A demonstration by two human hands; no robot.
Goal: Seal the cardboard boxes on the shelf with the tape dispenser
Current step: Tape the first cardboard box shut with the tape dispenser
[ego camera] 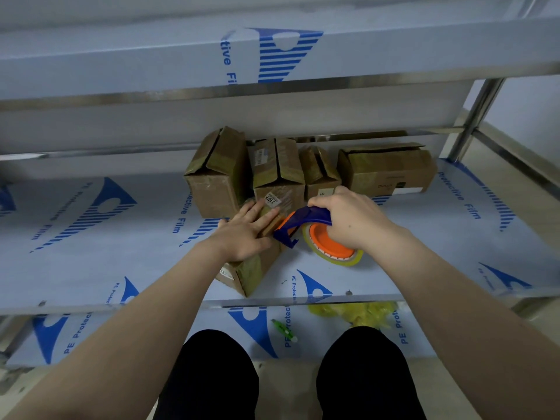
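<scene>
- I'm looking into what I take for a storeroom or packing area.
- Steel shelf [409, 268] tiers wear blue-printed protective film [285, 53].
- Labelled, taped cardboard boxes [278, 174] stand in a row at the back.

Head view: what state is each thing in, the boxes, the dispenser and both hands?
front box, lying on the shelf, held down by the left hand.
left hand, fingers straight, pressing on the front box.
right hand, grips the tape dispenser's handle.
tape dispenser, loaded with a tape roll, head against the front box's top.
back boxes, standing in a row, dark gaps along their seams.
</scene>
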